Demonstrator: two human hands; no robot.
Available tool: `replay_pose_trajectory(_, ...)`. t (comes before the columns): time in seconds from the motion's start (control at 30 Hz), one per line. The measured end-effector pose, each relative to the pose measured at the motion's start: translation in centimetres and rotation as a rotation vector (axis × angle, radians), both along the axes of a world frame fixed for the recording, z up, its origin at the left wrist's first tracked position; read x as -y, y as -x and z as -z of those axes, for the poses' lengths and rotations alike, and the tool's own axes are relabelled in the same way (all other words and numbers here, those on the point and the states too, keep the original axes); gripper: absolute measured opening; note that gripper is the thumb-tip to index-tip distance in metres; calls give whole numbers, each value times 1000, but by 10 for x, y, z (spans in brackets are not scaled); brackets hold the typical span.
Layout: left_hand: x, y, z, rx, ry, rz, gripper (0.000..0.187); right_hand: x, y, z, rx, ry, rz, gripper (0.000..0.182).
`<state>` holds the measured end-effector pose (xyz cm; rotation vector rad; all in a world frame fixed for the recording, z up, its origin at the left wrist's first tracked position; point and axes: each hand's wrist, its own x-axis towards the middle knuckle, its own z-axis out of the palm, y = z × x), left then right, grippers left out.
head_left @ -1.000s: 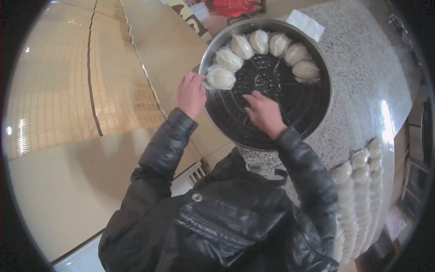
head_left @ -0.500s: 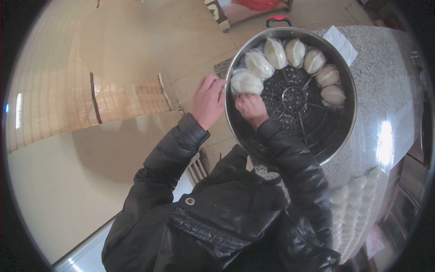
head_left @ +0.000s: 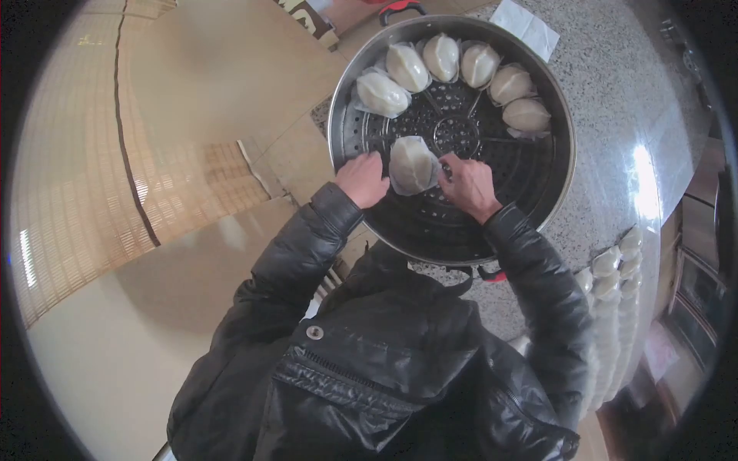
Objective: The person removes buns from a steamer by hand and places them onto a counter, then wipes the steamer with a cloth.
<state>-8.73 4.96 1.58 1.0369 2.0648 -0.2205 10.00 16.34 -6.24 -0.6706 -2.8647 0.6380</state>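
A white dumpling-shaped bun on a thin, see-through wrapper is between my hands, over the near left part of a round steamer pot. My right hand pinches the wrapper's right edge, thumb and forefinger together. On the other side, my left hand is closed, its curled fingertips at the wrapper's left edge; the exact grip is partly hidden. Several similar buns, one of them the leftmost bun, stand in an arc along the pot's far wall, each on its own wrapper. The perforated steamer plate shows beneath.
The pot stands on a speckled stone counter, its red-and-black handle at the far side. White paper lies behind the rim. Rows of pale buns rest at the lower right. A bamboo blind is at the left.
The bun at the left wall has moved away from the arc toward the pot's near middle. My left hand has come from the rim to its side. The view has shifted, too.
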Motion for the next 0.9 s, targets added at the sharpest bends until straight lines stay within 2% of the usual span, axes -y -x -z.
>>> replay_pose_trajectory(0.1,-3,-8,5,37,48,3,40,6,11,-7,163,112,180,26)
replay_pose_trajectory(0.23,-8,-14,10,-12,65,-33,28,9,29,-1,192,100,206,12)
replay_pose_trajectory(0.3,-9,-13,15,-21,80,-36,25,7,37,-1,223,77,205,15)
replay_pose_trajectory(0.4,0,-11,16,-18,64,-81,21,8,56,-6,264,185,209,23)
replay_pose_trajectory(0.47,12,1,15,-69,-92,125,25,5,106,27,329,206,395,16)
replay_pose_trajectory(0.5,12,4,18,-48,-154,227,28,2,106,27,379,208,524,14)
replay_pose_trajectory(0.6,4,-8,35,32,-350,252,25,6,29,-27,574,222,964,15)
replay_pose_trajectory(0.67,-4,-21,17,-2,-472,239,15,16,-16,-58,122,197,695,8)
replay_pose_trajectory(0.7,-11,-34,1,1,-502,256,14,21,-38,-75,14,181,647,8)
replay_pose_trajectory(0.8,-39,-103,-62,124,-512,234,13,35,-115,-126,-115,241,766,11)
replay_pose_trajectory(0.9,-57,-191,-87,291,-495,355,13,67,-206,-133,-122,268,983,13)
